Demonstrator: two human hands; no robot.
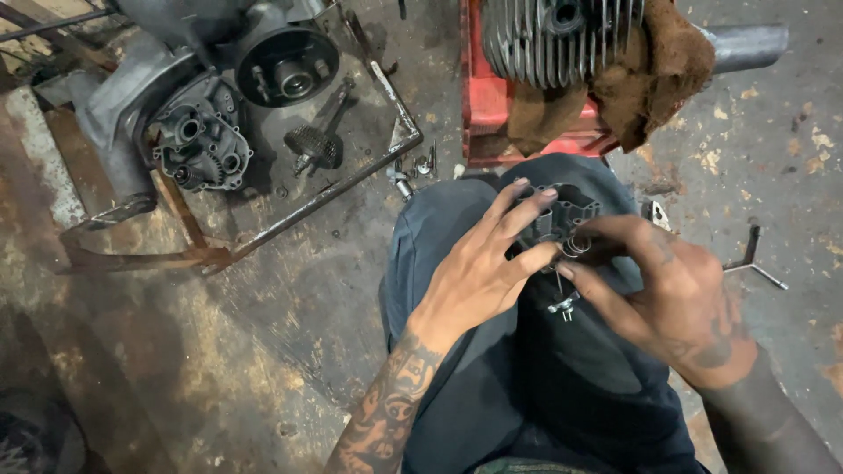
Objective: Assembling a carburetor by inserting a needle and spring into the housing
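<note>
The light is dim and even, falling from above with no hard beam. The oil-stained concrete floor (263, 351) reads grey-brown and flat, darkest toward the lower left corner, far from the engine case (189, 132). That engine case catches a dull sheen on its grey housing, and soft shadows pool beneath it. The finned cylinder (553, 35), to the right of the case, shows faint highlights on its fin edges. Both hands look slightly soft with motion blur; the picture's edges bend mildly.
</note>
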